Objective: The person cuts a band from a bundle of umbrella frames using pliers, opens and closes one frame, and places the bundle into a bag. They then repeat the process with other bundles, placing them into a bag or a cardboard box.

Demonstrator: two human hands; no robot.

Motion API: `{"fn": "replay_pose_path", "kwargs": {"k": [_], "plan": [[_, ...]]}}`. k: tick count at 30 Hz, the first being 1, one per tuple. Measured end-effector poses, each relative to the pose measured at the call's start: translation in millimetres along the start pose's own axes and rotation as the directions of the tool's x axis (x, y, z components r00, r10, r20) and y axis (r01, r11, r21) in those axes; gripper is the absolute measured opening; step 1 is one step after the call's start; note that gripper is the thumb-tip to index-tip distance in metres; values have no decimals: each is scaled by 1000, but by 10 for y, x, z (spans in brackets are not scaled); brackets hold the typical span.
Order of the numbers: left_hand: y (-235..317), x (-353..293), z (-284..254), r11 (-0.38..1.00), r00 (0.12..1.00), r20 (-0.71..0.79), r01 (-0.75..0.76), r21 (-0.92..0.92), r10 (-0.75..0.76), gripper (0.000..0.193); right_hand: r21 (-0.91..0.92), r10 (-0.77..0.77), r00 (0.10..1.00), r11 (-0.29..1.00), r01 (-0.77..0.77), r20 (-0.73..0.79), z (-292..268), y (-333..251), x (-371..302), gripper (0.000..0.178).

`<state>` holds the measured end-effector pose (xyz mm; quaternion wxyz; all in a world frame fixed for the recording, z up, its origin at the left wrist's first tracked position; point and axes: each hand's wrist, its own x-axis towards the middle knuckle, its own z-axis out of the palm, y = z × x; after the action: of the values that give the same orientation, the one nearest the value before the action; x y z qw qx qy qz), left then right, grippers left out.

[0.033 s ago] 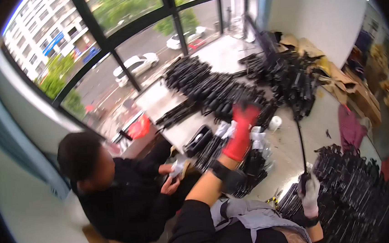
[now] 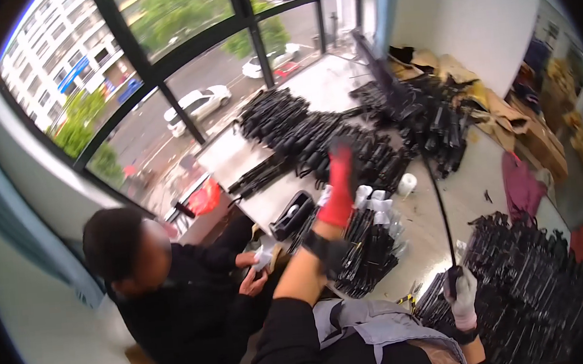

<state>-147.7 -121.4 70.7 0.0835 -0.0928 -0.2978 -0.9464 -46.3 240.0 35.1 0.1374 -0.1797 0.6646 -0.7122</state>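
Observation:
My right hand (image 2: 462, 290), in a whitish glove, is closed round the black handle of a long black umbrella (image 2: 438, 198). Its thin shaft slants up and away over the table, and the dark, narrow top end (image 2: 380, 76) rises above the far pile. My left hand (image 2: 338, 182) wears a red glove with dark fingers and is raised over the table's middle, in front of the folded black umbrellas (image 2: 287, 124). Motion smears its fingers, so their grip does not show. A dense heap of black umbrellas (image 2: 532, 286) lies beside my right hand.
A seated person (image 2: 177, 293) at my left holds a small white item (image 2: 263, 256). On the table (image 2: 432, 229) are a white roll (image 2: 407, 184), a black case (image 2: 293, 215) and umbrellas with white wrapping (image 2: 372, 244). Purple cloth (image 2: 521, 184) and brown paper (image 2: 498, 107) lie at the right.
My left hand has moved left and a little up. The umbrella's top end has swung left and upward, while my right hand keeps its grip on the handle.

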Motion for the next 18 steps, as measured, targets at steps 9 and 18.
{"fn": "replay_pose_path", "kwargs": {"k": [9,18], "plan": [[-7,714,86,954,986,165,35,-298,15,65,15,310,947,951,-310,-81,77,-46,-778,50],[-969,198,647,980,972,-123,195,-43,-199,33,-811,-444,878,571,125,-177,462,43,340,42]]}}
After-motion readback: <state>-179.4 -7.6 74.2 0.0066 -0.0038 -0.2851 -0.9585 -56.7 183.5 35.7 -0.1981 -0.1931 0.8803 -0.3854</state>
